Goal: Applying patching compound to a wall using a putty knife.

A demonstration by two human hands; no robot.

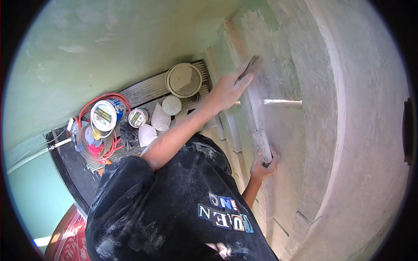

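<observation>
My left hand (230,90) is closed around a flat, dark-edged putty knife (247,69), somewhat blurred, held up against the pale, patchy wall boards (283,74). Lower down, my right hand (264,166) grips a second putty knife (262,143); its long whitish blade is coated with pale putty and points upward. The dark handle shows partly between the fingers. Pale dust covers both hands. White, uneven putty is smeared over the boards and along the strips beside the knives.
On a slatted wooden surface (143,89) at left stand a bucket of putty (183,80), a labelled white tub (103,116), a smaller tin (138,117), a white-lidded jar (172,105), white plastic bags (160,117) and a red hose (114,95). A green wall (117,43) rises behind.
</observation>
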